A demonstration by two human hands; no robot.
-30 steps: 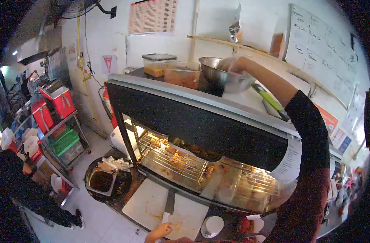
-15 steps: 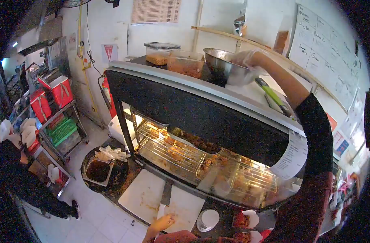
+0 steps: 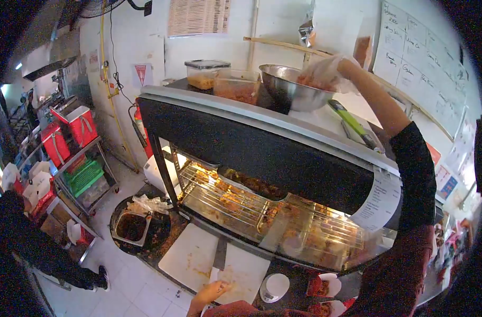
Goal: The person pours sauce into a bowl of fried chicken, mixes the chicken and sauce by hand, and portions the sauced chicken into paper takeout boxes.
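My right hand [image 3: 331, 71], in a clear plastic glove, is over the far-right rim of a steel mixing bowl [image 3: 291, 94]. Its fingers are curled round some reddish crumbly food [image 3: 314, 82], partly veiled by the glove. The bowl stands on top of a heated display case [image 3: 262, 142]. Down on the counter, my left hand [image 3: 212, 291] rests with curled fingers at the white handle end of a knife [image 3: 220, 254]. Whether it grips the handle is not clear. The knife lies across two white cutting boards [image 3: 188, 253].
Beside the bowl are a tub of reddish food [image 3: 237, 87], a lidded container [image 3: 204, 74] and a green-and-black boxed item [image 3: 352, 121]. Below are a white scale [image 3: 275, 287], food cartons [image 3: 324, 285] and a metal pan [image 3: 131, 227]. Another person [image 3: 40, 243] stands at left.
My right hand has risen slightly at the bowl, and reddish food now shows at its fingers. The view has shifted a little. My left hand stays by the knife.
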